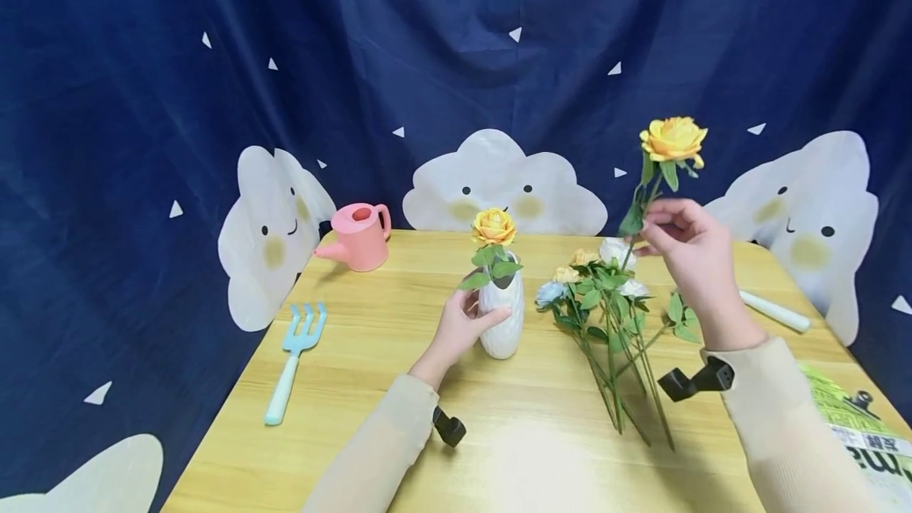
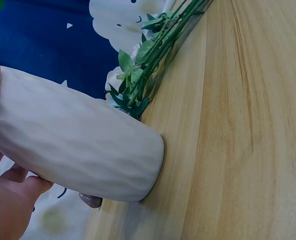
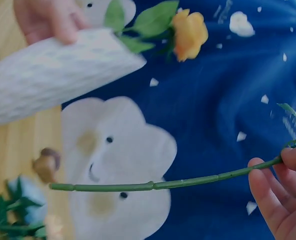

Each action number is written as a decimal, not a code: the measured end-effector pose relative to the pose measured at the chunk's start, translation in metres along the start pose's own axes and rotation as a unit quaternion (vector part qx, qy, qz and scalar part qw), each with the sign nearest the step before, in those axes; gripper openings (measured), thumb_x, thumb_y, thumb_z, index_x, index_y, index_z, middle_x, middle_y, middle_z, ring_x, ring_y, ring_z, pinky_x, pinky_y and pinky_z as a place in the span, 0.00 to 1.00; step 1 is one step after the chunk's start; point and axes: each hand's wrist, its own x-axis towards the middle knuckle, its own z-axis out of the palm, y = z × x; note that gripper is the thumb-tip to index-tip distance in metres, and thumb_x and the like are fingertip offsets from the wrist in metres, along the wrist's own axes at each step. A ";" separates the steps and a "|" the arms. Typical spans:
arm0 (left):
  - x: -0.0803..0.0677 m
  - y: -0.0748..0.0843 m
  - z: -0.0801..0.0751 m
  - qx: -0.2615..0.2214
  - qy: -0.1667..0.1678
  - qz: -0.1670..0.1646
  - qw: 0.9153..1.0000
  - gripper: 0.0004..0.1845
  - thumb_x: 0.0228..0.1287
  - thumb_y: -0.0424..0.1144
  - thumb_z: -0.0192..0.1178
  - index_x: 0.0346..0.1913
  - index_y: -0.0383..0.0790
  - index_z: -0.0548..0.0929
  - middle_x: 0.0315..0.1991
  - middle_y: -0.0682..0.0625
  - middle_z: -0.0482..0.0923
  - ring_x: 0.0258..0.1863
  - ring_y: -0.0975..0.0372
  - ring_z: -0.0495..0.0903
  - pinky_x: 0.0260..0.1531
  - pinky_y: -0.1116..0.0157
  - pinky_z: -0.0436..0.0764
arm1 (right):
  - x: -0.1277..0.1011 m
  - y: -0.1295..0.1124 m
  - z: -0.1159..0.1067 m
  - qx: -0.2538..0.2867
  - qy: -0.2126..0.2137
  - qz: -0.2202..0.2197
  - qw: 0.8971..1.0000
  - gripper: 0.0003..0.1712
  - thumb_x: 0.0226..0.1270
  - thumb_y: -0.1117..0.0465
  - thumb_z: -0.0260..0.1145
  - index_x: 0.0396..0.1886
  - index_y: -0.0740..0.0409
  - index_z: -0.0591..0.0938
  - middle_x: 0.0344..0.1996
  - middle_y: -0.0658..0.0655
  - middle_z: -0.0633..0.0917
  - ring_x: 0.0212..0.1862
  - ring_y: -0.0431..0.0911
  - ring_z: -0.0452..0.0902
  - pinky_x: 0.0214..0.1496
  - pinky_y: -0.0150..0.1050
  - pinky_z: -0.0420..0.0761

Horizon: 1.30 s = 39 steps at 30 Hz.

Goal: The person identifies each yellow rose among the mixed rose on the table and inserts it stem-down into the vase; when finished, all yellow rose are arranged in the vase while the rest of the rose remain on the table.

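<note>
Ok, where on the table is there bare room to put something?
The table is bare between the garden fork and left hand, nearer than the pink watering can. Another patch lies nearer than the white vase, between the left sleeve and the loose flowers. Crowded right of the vase: those flowers, then the white rod and clipped bag.

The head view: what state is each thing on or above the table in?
White textured vase: upright, held by left hand.
Yellow rose with green leaves: in the vase, bloom open.
Second yellow rose: raised, stem pinched by right hand.
Blue, white and peach flowers: lying bunched.
Pink spouted watering can: upright.
Light blue three-pronged fork: lying flat.
White cylindrical rod: lying flat.
Green-and-white printed bag: lying, partly out of frame.
</note>
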 end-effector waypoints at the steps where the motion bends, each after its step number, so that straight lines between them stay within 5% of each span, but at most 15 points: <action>1: 0.000 0.000 0.000 -0.001 -0.001 -0.001 1.000 0.35 0.52 0.39 0.70 0.64 0.40 0.68 0.61 0.46 0.69 0.60 0.54 0.68 0.59 0.60 0.68 | 0.004 -0.005 0.004 0.005 0.001 -0.010 1.000 0.08 0.59 0.77 0.61 0.39 0.68 0.78 0.29 0.55 0.81 0.27 0.44 0.82 0.29 0.35 0.82; 19: 0.001 0.001 -0.002 0.008 -0.001 0.009 1.000 0.32 0.53 0.37 0.69 0.62 0.38 0.69 0.60 0.44 0.70 0.60 0.52 0.68 0.58 0.58 0.69 | 0.042 -0.050 0.083 0.103 0.032 -0.085 0.991 0.10 0.55 0.80 0.61 0.36 0.67 0.77 0.28 0.60 0.82 0.26 0.50 0.82 0.28 0.38 0.83; 27: 0.012 -0.031 -0.001 -0.008 0.008 0.022 1.000 0.34 0.51 0.39 0.71 0.62 0.42 0.70 0.58 0.46 0.72 0.58 0.55 0.71 0.57 0.59 0.70 | 0.047 -0.032 0.110 0.061 0.014 -0.080 0.995 0.08 0.57 0.77 0.60 0.35 0.66 0.76 0.28 0.59 0.81 0.28 0.50 0.83 0.29 0.38 0.83; 39: 0.013 -0.031 0.003 -0.010 0.018 0.042 0.999 0.34 0.47 0.45 0.73 0.60 0.46 0.72 0.56 0.49 0.73 0.56 0.56 0.72 0.56 0.60 0.72 | 0.026 0.010 0.118 0.009 -0.014 -0.011 1.000 0.09 0.59 0.75 0.60 0.40 0.71 0.75 0.31 0.62 0.79 0.29 0.50 0.82 0.29 0.42 0.83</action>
